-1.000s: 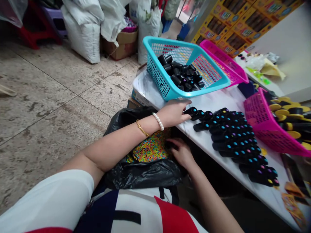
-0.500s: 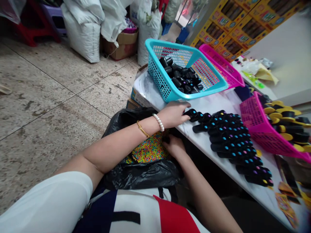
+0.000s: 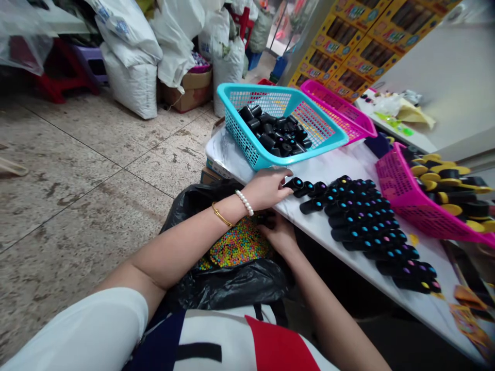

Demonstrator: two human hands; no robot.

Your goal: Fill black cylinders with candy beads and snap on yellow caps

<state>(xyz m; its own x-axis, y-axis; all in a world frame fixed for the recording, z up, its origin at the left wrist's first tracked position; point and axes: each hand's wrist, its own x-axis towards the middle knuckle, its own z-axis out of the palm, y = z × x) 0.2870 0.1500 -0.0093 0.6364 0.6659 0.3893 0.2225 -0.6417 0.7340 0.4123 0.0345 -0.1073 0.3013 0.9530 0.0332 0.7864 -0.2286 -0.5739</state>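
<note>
Rows of blk plastic tubes [image 3: 363,221] lie on their sides, packed close, on a white marble-look bench [image 3: 340,165], w/ teal, purple or yellow dots on the ends facing the person. L hand [image 3: 266,189] sits on the bench edge, fingers loosely curled, tips right at the nearest tube [image 3: 294,184]; can't tell if that grip is closed on it or just touching. R hand [image 3: 280,234] is lower, below the bench edge, grip curled round a small blk piece [image 3: 267,219], mostly hidden by the fingers. Under it, multicoloured beads [image 3: 237,245] fill a blk plastic bag [image 3: 228,286] on the lap. L wrist wears a pearl bracelet [image 3: 244,202], L forearm a gold bangle [image 3: 221,215].

Behind the rows, a teal basket [image 3: 305,154] holds more blk tubes [image 3: 270,134], w/ a magenta basket [image 3: 340,111] just past it. A 2nd magenta basket [image 3: 406,201] on the right holds blk-and-yellow parts [image 3: 436,178].

Floor is stained, speckled tile [image 3: 77,190]. Further back: white sacks [image 3: 127,77], a cardboard box [image 3: 185,95], a red stool [image 3: 58,82], and yellow printed cartons [image 3: 344,56] stacked by a pale wall [image 3: 444,77].
</note>
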